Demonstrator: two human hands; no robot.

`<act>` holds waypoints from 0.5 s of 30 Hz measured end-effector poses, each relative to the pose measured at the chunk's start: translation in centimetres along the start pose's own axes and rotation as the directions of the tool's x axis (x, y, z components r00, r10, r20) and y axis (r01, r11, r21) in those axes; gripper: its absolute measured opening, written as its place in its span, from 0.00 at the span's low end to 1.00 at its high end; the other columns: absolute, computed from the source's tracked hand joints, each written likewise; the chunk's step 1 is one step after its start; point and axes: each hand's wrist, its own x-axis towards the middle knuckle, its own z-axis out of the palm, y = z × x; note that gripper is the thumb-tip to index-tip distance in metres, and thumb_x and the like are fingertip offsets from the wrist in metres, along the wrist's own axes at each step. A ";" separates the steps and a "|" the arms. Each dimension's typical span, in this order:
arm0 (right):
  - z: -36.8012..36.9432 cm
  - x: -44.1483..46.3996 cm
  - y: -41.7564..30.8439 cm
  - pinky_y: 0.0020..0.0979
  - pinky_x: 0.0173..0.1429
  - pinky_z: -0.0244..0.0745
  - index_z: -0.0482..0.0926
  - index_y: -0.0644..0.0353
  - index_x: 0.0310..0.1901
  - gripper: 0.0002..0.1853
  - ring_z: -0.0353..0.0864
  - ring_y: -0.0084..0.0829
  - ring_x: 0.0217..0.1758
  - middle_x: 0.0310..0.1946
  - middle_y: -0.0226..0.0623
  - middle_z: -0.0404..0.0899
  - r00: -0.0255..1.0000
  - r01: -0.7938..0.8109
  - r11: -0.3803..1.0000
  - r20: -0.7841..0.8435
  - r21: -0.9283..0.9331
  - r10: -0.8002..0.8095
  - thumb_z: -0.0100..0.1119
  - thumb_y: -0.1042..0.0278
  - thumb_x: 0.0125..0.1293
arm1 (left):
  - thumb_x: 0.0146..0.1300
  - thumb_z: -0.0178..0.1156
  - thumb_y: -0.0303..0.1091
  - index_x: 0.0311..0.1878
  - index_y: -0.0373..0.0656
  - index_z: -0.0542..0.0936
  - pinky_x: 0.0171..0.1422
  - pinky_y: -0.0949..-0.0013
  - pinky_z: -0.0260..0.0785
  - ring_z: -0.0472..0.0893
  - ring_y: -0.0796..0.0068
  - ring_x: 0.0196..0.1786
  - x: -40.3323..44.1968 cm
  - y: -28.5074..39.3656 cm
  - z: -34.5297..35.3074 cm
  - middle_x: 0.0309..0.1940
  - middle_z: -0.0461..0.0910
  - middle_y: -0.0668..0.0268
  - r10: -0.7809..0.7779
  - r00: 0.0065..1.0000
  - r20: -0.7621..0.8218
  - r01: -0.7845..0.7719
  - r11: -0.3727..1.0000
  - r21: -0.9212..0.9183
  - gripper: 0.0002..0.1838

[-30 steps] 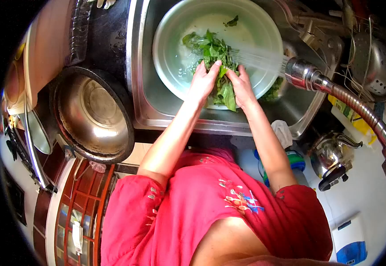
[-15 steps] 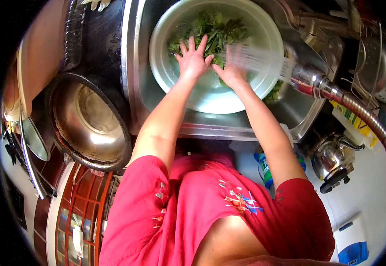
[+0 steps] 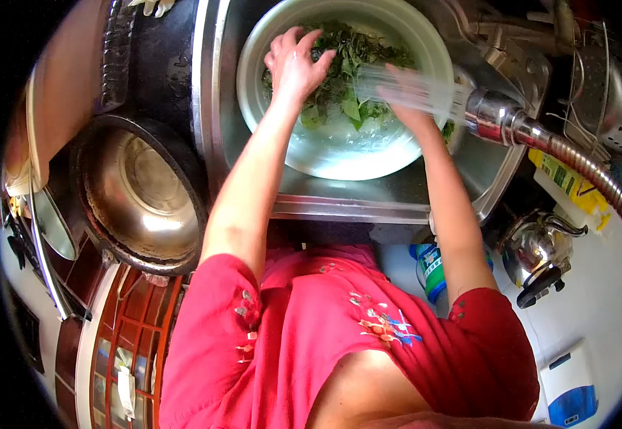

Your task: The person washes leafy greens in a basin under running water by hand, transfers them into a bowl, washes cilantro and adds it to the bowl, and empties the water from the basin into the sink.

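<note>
Leafy greens (image 3: 354,71) float in water in a pale round basin (image 3: 250,93) set in a metal sink (image 3: 354,207). My left hand (image 3: 296,64) is at the left side of the basin, fingers spread and bent over the edge of the greens. On the right, my right hand (image 3: 405,93) is at the greens' other side, partly veiled by the water stream, its fingers apart. A chrome spray faucet head (image 3: 493,114) on a flexible hose pours water leftward across that hand into the basin.
A large wok (image 3: 153,179) lies left of the sink. To the right stand a metal kettle (image 3: 536,250), a yellow packet (image 3: 575,186) and a perforated steel container (image 3: 614,121). More greens (image 3: 448,131) lie in the sink beside the basin. A green-labelled bottle (image 3: 432,268) stands below.
My hands have moved apart, the left one to the left and up, the right one to the right. The greens have spread toward the basin's near side.
</note>
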 end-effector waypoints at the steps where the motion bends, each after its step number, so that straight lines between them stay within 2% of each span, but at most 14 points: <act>1: 0.1 0.7 0.3 0.45 0.68 0.49 0.55 0.49 0.66 0.39 0.53 0.49 0.67 0.62 0.55 0.56 0.999 -0.040 0.998 0.025 0.045 0.039 0.54 0.42 0.56 | 0.48 0.61 0.54 0.56 0.54 0.73 0.63 0.50 0.50 0.59 0.53 0.62 0.6 -0.6 1.1 0.58 0.63 0.55 -0.015 0.998 0.065 0.014 1.000 0.021 0.30; 3: 0.1 1.6 0.1 0.45 0.69 0.47 0.53 0.50 0.66 0.40 0.50 0.50 0.68 0.64 0.56 0.53 0.989 -0.128 0.983 0.085 0.134 0.117 0.53 0.40 0.56 | 0.48 0.59 0.59 0.60 0.54 0.68 0.64 0.47 0.48 0.55 0.50 0.64 0.7 -1.6 2.6 0.62 0.58 0.54 -0.117 0.971 0.210 0.105 0.992 0.066 0.36; 6: -0.6 1.7 -3.0 0.45 0.69 0.46 0.50 0.59 0.66 0.44 0.47 0.50 0.69 0.65 0.57 0.49 0.950 -0.309 0.931 0.111 0.192 0.292 0.52 0.39 0.56 | 0.47 0.59 0.62 0.61 0.51 0.66 0.65 0.45 0.48 0.53 0.45 0.64 -0.7 -2.0 3.0 0.63 0.56 0.51 -0.283 0.899 0.333 0.289 0.957 0.031 0.39; 8: 0.5 0.7 -4.0 0.45 0.69 0.46 0.48 0.64 0.66 0.47 0.45 0.50 0.70 0.65 0.58 0.47 0.953 -0.303 0.860 0.109 0.410 0.284 0.52 0.38 0.56 | 0.48 0.58 0.62 0.61 0.47 0.66 0.65 0.45 0.49 0.53 0.44 0.64 -2.1 -2.2 3.5 0.62 0.56 0.49 -0.346 0.880 0.326 0.374 0.927 -0.026 0.40; 10: 1.9 0.0 -5.2 0.44 0.69 0.46 0.47 0.68 0.65 0.48 0.45 0.49 0.70 0.65 0.58 0.47 0.934 -0.345 0.708 0.149 0.616 0.325 0.53 0.37 0.56 | 0.50 0.57 0.61 0.61 0.42 0.65 0.66 0.46 0.48 0.51 0.42 0.65 -4.1 -2.3 4.2 0.62 0.54 0.43 -0.386 0.870 0.307 0.434 0.895 -0.105 0.41; 12: 3.4 -0.6 -6.3 0.42 0.69 0.46 0.47 0.71 0.65 0.48 0.46 0.46 0.70 0.65 0.57 0.49 0.882 -0.431 0.464 0.254 0.774 0.397 0.53 0.38 0.56 | 0.53 0.55 0.58 0.62 0.39 0.63 0.69 0.50 0.42 0.46 0.43 0.68 -6.1 -1.6 4.9 0.64 0.51 0.42 -0.498 0.792 0.354 0.588 0.778 -0.221 0.40; 13: 3.8 -0.7 -6.9 0.40 0.69 0.46 0.48 0.71 0.65 0.48 0.47 0.45 0.69 0.65 0.56 0.50 0.887 -0.421 0.444 0.256 0.791 0.384 0.53 0.39 0.57 | 0.55 0.53 0.57 0.63 0.39 0.62 0.70 0.51 0.39 0.44 0.43 0.69 -7.0 -1.0 4.9 0.65 0.50 0.42 -0.543 0.743 0.391 0.660 0.692 -0.293 0.39; 15: 4.6 -1.1 -8.0 0.37 0.69 0.47 0.48 0.71 0.64 0.47 0.49 0.42 0.69 0.64 0.55 0.52 0.895 -0.403 0.402 0.263 0.822 0.359 0.54 0.40 0.57 | 0.60 0.47 0.53 0.68 0.40 0.50 0.72 0.59 0.36 0.43 0.57 0.71 -8.0 -0.2 5.2 0.69 0.43 0.50 -0.580 0.578 0.573 0.815 0.433 -0.384 0.39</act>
